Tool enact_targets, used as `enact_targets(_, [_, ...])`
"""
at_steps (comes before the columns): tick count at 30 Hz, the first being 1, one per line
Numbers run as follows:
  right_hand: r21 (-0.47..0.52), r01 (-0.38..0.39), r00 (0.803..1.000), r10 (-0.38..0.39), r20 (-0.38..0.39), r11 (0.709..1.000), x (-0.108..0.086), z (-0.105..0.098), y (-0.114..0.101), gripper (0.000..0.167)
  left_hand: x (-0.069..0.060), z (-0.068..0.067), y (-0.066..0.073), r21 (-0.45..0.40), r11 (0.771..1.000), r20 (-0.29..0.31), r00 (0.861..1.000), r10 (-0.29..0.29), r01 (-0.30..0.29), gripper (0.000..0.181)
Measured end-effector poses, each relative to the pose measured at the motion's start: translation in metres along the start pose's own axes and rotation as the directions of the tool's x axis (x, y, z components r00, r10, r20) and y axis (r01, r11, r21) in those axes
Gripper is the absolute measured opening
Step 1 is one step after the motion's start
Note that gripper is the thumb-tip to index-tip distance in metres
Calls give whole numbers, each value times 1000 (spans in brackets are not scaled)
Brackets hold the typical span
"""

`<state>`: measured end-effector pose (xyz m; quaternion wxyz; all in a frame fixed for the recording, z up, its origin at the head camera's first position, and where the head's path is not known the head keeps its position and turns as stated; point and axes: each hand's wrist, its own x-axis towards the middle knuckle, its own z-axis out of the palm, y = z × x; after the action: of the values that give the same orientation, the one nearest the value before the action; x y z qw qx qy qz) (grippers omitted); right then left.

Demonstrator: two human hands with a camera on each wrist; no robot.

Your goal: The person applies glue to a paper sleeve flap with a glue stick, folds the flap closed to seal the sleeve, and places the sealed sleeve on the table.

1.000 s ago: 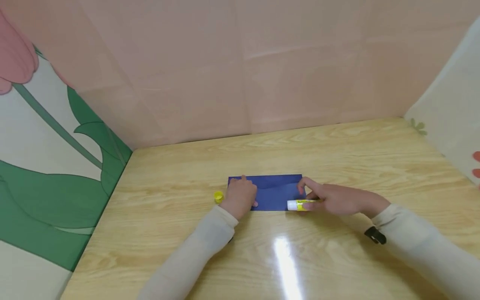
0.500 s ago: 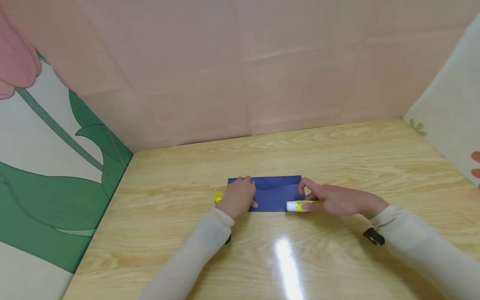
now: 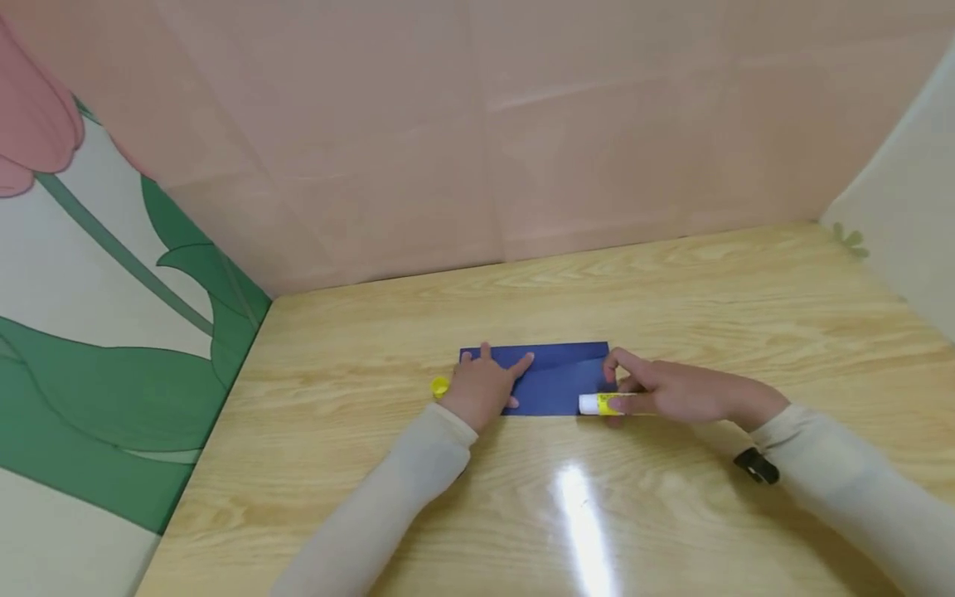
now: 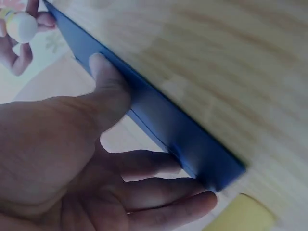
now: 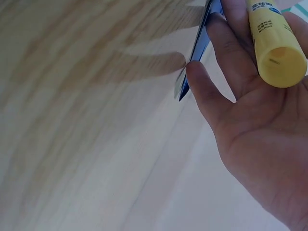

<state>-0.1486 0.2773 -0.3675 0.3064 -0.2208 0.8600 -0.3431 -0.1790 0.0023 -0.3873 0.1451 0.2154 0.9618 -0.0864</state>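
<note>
A dark blue folded paper (image 3: 555, 385) lies flat on the wooden table, its long side running left to right. On its left part rests my left hand (image 3: 481, 388), fingers spread over the far edge and thumb near the close edge; the left wrist view shows the thumb (image 4: 110, 86) on the paper. My right hand (image 3: 682, 391) holds a yellow and white glue stick (image 3: 599, 405) over the paper's near right corner. In the right wrist view, other fingertips of that hand touch the paper's edge (image 5: 196, 48), and the stick's hollow yellow end (image 5: 281, 65) faces the camera.
A yellow cap (image 3: 439, 386) sits on the table (image 3: 336, 414) just left of the paper and my left hand. Behind the table stands a pink covering (image 3: 373, 166), with a flower-patterned one (image 3: 134, 398) at the left and a pale one at the right.
The fingers of my left hand have spread, with the index finger now stretched to the right across the paper. My right hand keeps its hold on the glue stick. The head view has shifted slightly.
</note>
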Motion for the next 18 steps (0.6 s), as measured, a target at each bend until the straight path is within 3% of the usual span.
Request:
enact_targets(4, [12,6,1000,-6,-2,1000,1,-1,0,34,0,-3,4,45,999,4,1000,-3,3,71])
enact_targets(7, [12,16,1000,-16,-8,1000,2,0,0,34,1,-3,4,51,996,4,997,73,-73,71])
enact_targets(10, [16,16,1000,-16,-5,1000,2,1,-1,34,5,-4,-1,0,981,42,980,196,-196,72])
enact_targets(12, [23,14,1000,-14,-1,1000,2,1,0,34,7,-7,-4,-59,968,75,966,249,-245,72])
enact_targets(15, [36,16,1000,-16,1,999,1,2,2,33,11,-10,-4,-137,951,85,953,289,-277,69])
enact_targets(18, [32,20,1000,-20,-2,999,0,1,3,32,11,-9,1,-191,949,60,962,268,-253,66])
